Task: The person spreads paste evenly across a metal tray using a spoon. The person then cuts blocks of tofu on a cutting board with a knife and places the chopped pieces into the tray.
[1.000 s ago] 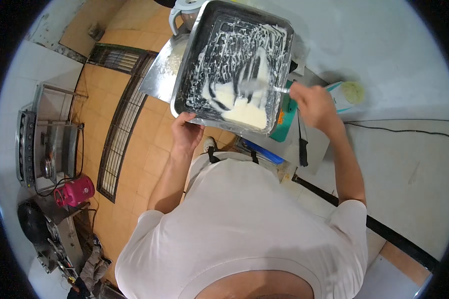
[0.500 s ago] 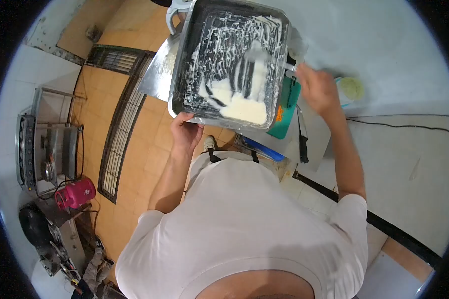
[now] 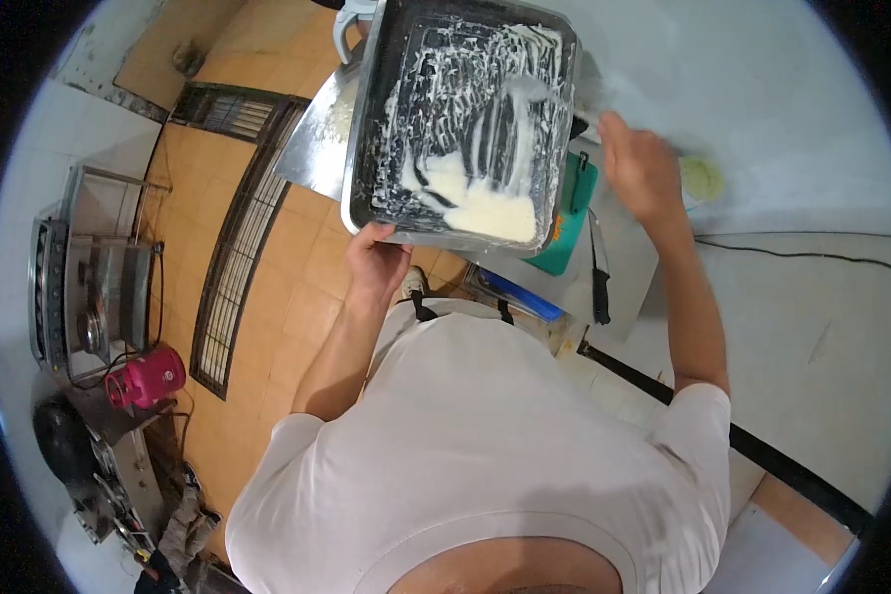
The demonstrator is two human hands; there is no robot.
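A dark rectangular baking tray (image 3: 366, 158) is tilted toward me at the top centre. My left hand (image 3: 378, 262) grips its near left edge, thumb over the rim. White creamy mixture (image 3: 495, 213) pools in the near part of the tray, with thin streaks spread over the rest. My right hand (image 3: 642, 173), closed, holds the handle end of a utensil beyond the tray's right side. The utensil's blurred, pale head (image 3: 527, 91) touches the streaked surface at the upper right of the tray.
Right of the tray lie a green cutting board (image 3: 576, 223) with orange bits and a black-handled knife (image 3: 600, 282). A pale green round item (image 3: 701, 178) is further right. A grey-handled jug (image 3: 345, 30) stands upper left; a pink gas cylinder (image 3: 153, 377) is far left.
The utensil's head has moved from the mixture pool up to the tray's upper right, leaving dark streaks. My right hand has moved up and slightly right. The left hand keeps its hold on the tray.
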